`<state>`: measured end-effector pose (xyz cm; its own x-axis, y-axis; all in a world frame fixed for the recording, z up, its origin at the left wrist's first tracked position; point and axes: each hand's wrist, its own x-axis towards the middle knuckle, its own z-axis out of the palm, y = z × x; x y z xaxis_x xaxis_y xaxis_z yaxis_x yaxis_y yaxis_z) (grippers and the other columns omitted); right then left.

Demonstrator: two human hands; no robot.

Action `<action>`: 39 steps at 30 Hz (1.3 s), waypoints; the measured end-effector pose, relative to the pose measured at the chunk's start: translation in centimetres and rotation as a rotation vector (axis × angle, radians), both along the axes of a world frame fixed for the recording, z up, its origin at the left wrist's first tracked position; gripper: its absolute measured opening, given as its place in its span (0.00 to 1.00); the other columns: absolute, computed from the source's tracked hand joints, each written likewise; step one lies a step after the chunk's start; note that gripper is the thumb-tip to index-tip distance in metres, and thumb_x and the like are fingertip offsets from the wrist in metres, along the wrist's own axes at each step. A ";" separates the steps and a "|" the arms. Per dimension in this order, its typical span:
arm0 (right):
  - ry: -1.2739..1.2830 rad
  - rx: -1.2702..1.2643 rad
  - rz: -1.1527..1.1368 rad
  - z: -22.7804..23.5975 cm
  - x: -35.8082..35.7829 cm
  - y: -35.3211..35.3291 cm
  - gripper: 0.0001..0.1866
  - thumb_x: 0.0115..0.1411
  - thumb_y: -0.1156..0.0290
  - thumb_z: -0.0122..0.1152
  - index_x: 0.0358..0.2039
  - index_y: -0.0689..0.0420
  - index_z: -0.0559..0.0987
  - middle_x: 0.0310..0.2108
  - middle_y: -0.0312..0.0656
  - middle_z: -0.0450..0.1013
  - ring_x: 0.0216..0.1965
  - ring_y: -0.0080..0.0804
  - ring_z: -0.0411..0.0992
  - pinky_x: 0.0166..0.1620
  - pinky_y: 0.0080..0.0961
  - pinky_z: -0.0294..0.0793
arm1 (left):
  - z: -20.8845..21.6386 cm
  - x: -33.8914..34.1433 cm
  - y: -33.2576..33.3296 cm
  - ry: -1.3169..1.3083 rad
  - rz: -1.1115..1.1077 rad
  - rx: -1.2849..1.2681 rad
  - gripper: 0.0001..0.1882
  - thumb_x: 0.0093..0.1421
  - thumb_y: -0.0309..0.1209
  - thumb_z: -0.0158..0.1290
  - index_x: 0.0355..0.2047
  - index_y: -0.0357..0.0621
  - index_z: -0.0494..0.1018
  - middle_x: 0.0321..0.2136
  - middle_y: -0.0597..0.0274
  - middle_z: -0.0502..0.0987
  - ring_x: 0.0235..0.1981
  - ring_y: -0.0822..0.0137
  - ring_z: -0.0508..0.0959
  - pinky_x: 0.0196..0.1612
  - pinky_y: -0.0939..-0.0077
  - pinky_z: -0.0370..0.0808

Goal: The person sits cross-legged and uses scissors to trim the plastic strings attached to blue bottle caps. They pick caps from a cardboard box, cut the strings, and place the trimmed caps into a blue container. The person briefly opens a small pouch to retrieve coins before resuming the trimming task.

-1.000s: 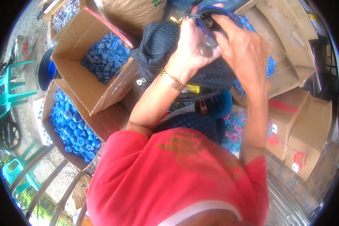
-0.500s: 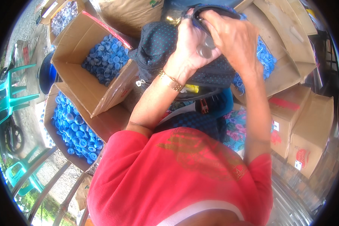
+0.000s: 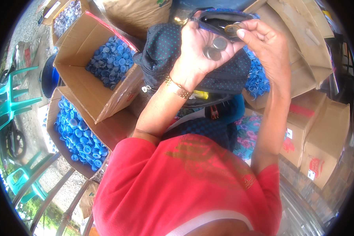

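My left hand (image 3: pixel 194 51) is turned palm up, with several silver coins (image 3: pixel 212 54) lying on the palm. Its fingers pass under a small dark zippered coin purse (image 3: pixel 216 19) and support it, mostly out of sight. The purse gapes at the top. At its right side my right hand (image 3: pixel 270 49) pinches a gold-rimmed coin (image 3: pixel 232 28) between thumb and fingers, over the opening; whether more than one coin is in the pinch I cannot tell. Beneath both hands sits a dark backpack (image 3: pixel 161 45) with teal dots, its front partly unzipped around something yellow (image 3: pixel 200 94).
Cardboard boxes of blue plastic caps stand at left, one upper (image 3: pixel 76 65) and one lower (image 3: pixel 51 118). Another open box (image 3: pixel 299 51) with blue pieces is at right, above closed cartons (image 3: pixel 324 137). A tan sack (image 3: pixel 135 15) lies at the back; green chairs (image 3: pixel 11 98) stand far left.
My right hand has drawn back rightward from inside the purse and now shows a coin in its pinch. The purse mouth and the coins on my left palm are more exposed.
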<state>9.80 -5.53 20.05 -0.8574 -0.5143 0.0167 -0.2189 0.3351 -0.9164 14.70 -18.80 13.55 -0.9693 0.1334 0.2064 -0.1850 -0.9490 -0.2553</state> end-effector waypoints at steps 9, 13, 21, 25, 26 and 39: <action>-0.105 -0.187 0.023 -0.3 0.9 0.2 0.07 0.56 0.74 0.60 0.36 0.56 0.79 0.21 0.29 0.72 0.21 0.13 0.65 0.25 0.15 0.64 | 0.6 0.6 -0.1 -0.194 -0.002 -0.052 0.32 0.64 0.52 0.26 0.43 0.37 0.68 0.46 0.44 0.71 0.51 0.49 0.70 0.58 0.55 0.63; 0.166 -0.005 0.087 -0.3 2.3 -0.5 0.07 0.55 0.76 0.61 0.35 0.57 0.78 0.20 0.28 0.71 0.21 0.11 0.63 0.27 0.13 0.63 | -0.4 0.1 0.3 -0.205 0.046 -0.058 0.30 0.64 0.52 0.30 0.43 0.38 0.69 0.42 0.50 0.73 0.46 0.54 0.71 0.54 0.55 0.66; 0.892 0.252 -0.121 -1.4 2.1 -1.0 0.07 0.52 0.75 0.63 0.34 0.54 0.79 0.20 0.43 0.74 0.19 0.30 0.72 0.24 0.23 0.70 | -0.6 0.1 0.6 -0.154 0.053 -0.011 0.28 0.64 0.52 0.28 0.43 0.42 0.69 0.44 0.53 0.72 0.50 0.54 0.69 0.56 0.52 0.64; 0.870 0.171 -0.176 -1.3 2.4 -0.9 0.06 0.52 0.75 0.63 0.32 0.55 0.80 0.24 0.43 0.76 0.22 0.33 0.75 0.26 0.24 0.71 | 0.1 0.4 0.7 -0.189 0.059 -0.037 0.28 0.64 0.52 0.27 0.43 0.44 0.68 0.44 0.50 0.72 0.49 0.51 0.69 0.57 0.49 0.62; 0.771 0.078 -0.203 -1.2 2.9 -0.9 0.06 0.52 0.75 0.63 0.32 0.55 0.80 0.24 0.43 0.76 0.22 0.33 0.75 0.26 0.23 0.71 | 0.0 0.3 0.6 -0.164 0.054 -0.005 0.27 0.64 0.52 0.27 0.43 0.44 0.67 0.44 0.50 0.72 0.49 0.50 0.69 0.57 0.48 0.62; 0.717 -0.020 -0.010 -2.9 4.6 -1.4 0.10 0.51 0.73 0.65 0.35 0.57 0.80 0.25 0.41 0.76 0.23 0.38 0.75 0.27 0.26 0.73 | -0.5 0.2 0.6 -0.203 0.057 -0.057 0.27 0.64 0.52 0.27 0.46 0.46 0.66 0.47 0.44 0.71 0.51 0.41 0.68 0.56 0.48 0.62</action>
